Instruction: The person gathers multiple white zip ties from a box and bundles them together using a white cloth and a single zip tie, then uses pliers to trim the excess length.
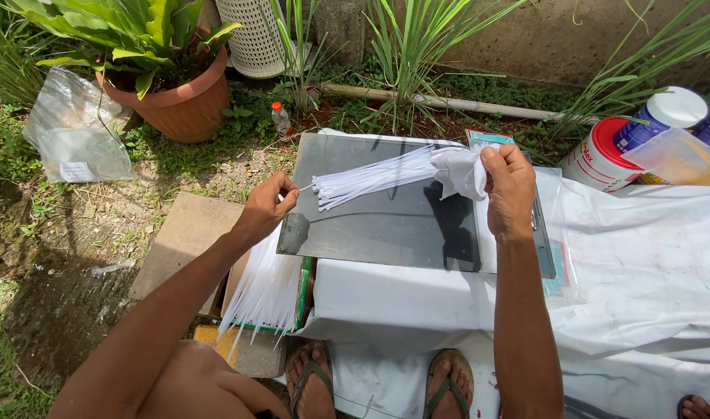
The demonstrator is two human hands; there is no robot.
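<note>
At the far left of the frame a clear plastic bag (76, 128) lies on the grass, and a terracotta pot (180, 105) with a leafy plant stands just to its right. Lower down, a fan of white strips (266, 291) lies on a green-edged tray beside the table (417, 302), which is draped in white cloth. The left hand (268, 203) is closed, pinching a single thin strip at the loose end of a bundle of white strips (370, 177). The bundle is held above a dark sheet (386, 225) lying on the table. The right hand (508, 186) grips the bundle's other end through a white cloth (459, 171). At upper right stand a red-and-white tub (599, 159) and blue jars (665, 116).
</note>
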